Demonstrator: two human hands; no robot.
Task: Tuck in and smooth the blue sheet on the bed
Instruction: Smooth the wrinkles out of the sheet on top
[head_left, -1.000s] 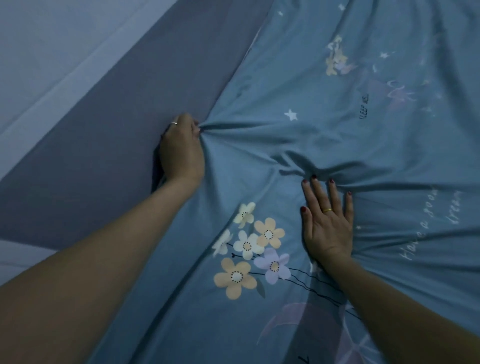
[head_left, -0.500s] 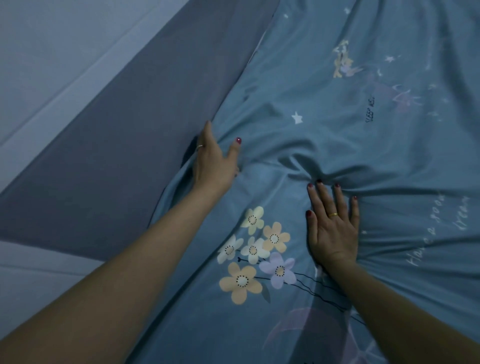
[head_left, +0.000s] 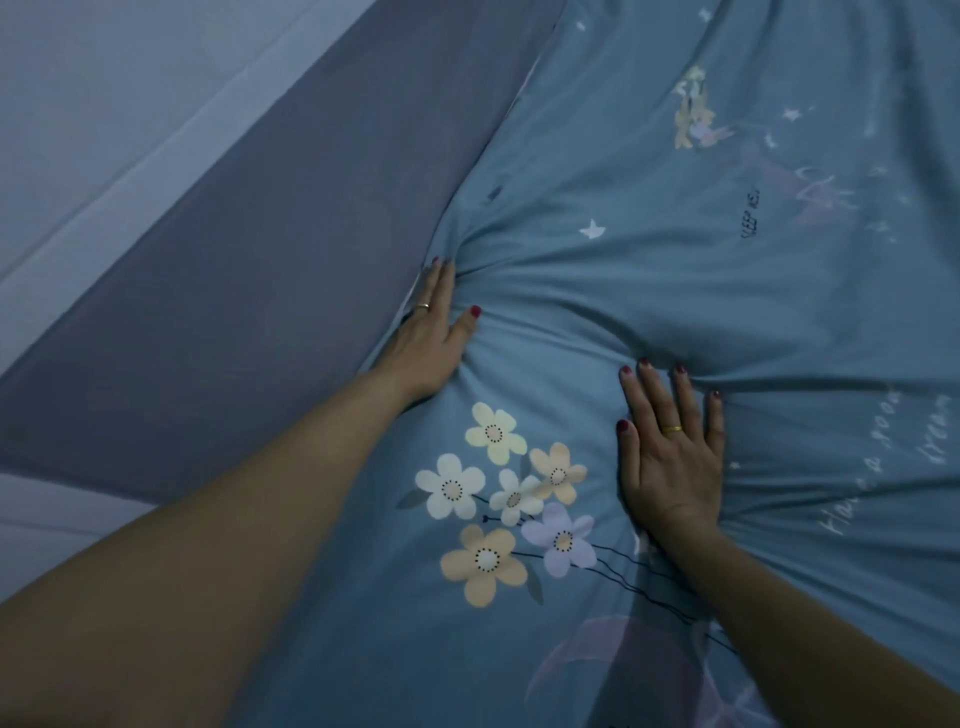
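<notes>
Flat hands (head_left: 670, 457) on blue sheet (head_left: 649, 270)

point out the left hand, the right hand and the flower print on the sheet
left hand (head_left: 428, 338), head view, back of the hand
right hand (head_left: 670, 457), head view, back of the hand
flower print (head_left: 511, 499), head view, small cream flower in the middle

A home bedroom: bed under a flower-printed blue sheet (head_left: 675, 291) (dim light), pale tiled floor (head_left: 104, 104).
</notes>
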